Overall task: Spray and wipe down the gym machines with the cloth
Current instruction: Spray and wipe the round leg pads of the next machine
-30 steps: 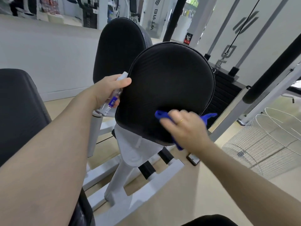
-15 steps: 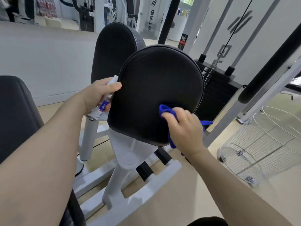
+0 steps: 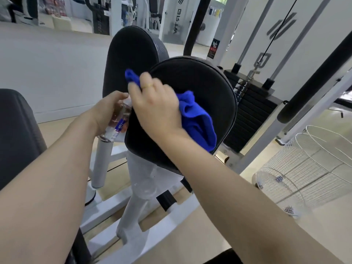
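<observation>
**Wiping the round black pad**

My left hand (image 3: 106,109), at nine o'clock of the pad, holds the clear spray bottle (image 3: 119,121). My right hand (image 3: 154,109) presses the soft blue cloth (image 3: 198,119) on the smooth round pad (image 3: 205,88), fingers curled round it. I think wiping is halfway; the tall pad (image 3: 131,54) at twelve o'clock waits.

The pad (image 3: 200,103) is showing black matt padding (finely ribbed), the cloth (image 3: 198,121) is looking soft and fluffy, the bottle (image 3: 119,119) clear plastic, the frame (image 3: 144,187) white painted metal.
</observation>
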Motion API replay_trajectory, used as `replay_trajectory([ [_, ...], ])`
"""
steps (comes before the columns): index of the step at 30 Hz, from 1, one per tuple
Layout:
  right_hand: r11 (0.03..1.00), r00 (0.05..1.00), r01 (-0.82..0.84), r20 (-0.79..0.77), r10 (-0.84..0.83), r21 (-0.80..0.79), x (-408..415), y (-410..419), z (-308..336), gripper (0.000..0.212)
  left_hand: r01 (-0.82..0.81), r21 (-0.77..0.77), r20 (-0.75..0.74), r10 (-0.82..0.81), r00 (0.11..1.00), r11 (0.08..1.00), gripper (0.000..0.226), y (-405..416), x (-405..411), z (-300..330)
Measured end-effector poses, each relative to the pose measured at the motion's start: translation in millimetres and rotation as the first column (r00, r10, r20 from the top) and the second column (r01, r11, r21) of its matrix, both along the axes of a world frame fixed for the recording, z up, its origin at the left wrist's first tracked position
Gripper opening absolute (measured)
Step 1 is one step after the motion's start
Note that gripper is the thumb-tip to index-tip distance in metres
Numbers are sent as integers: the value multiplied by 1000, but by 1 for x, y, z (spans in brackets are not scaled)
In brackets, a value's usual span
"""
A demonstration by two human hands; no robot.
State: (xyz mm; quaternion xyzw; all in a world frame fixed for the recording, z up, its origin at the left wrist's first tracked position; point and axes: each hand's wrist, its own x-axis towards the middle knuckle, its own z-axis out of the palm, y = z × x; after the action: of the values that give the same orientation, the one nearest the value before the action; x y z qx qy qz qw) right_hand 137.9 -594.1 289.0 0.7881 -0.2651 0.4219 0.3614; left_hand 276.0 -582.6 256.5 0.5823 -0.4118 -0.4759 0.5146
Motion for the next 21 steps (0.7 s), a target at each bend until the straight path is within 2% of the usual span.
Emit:
replay_trajectory([
  [4, 998, 969, -62, -241, 61, 4, -30, 9, -62, 24, 65, -24, -27, -66, 997, 998, 41, -4, -6, 2],
  [7, 994, 894, -50, -439, 88, 99, -53, 17, -100, 25, 130, 26, 57, -131, 990, 991, 42, -1, -11, 3],
  [11, 955, 804, 94, -587, 94, 282, -103, 19, -149, 36, 85, 35, 125, -89, 988, 996, 42, 3, -7, 2],
  [13, 965, 790, 93, -608, 78, 245, -134, 20, -143, 36, 61, 28, 138, -64, 988, 998, 43, 2, -3, 0],
  [15, 991, 831, 4, -552, 70, 131, -151, 16, -103, 30, 37, 32, 139, -41, 989, 999, 43, 1, -1, -1],
  [17, 999, 935, 5, -353, 11, 44, -143, 11, -43, 19, 28, 42, 138, -34, 990, 999, 45, 1, -2, 0],
  [19, 995, 996, 38, -80, -31, 89, -130, 5, 9, 11, 17, 58, 135, -25, 991, 998, 46, -1, -6, 1],
  [21, 983, 997, 55, 47, -64, 175, -127, 1, 24, 7, 9, 85, 153, -22, 988, 996, 46, -2, -6, 1],
])
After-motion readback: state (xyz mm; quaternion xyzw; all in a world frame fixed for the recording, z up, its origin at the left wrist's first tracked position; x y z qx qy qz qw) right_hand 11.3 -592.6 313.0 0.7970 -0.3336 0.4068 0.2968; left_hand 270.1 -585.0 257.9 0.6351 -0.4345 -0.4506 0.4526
